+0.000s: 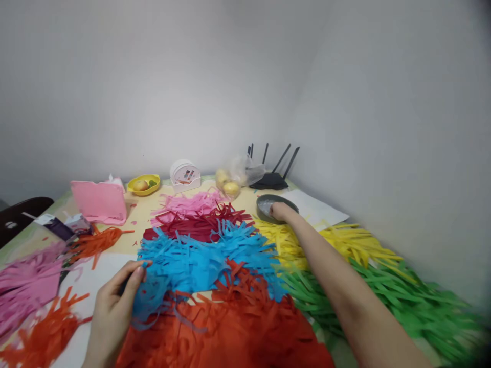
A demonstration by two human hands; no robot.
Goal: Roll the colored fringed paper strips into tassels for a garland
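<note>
My left hand (115, 301) is closed in a pinch on the left edge of a blue fringed paper sheet (199, 255), which lies over a red-orange fringed sheet (230, 327). My right arm reaches far across the table; my right hand (280, 209) rests at the rim of a dark round bowl (264, 203), fingers dipped inside and mostly hidden. Dark red fringed paper (199, 225) and pink fringed paper (187, 204) lie behind the blue sheet.
Yellow fringed paper (345, 240) and green fringed paper (383, 296) lie right. Pink paper (23, 286) and orange paper (95, 243) lie left. At the back stand a pink box (99, 202), yellow fruit bowl (143, 185), white holder (185, 175), bagged fruit (230, 181), black router (273, 179).
</note>
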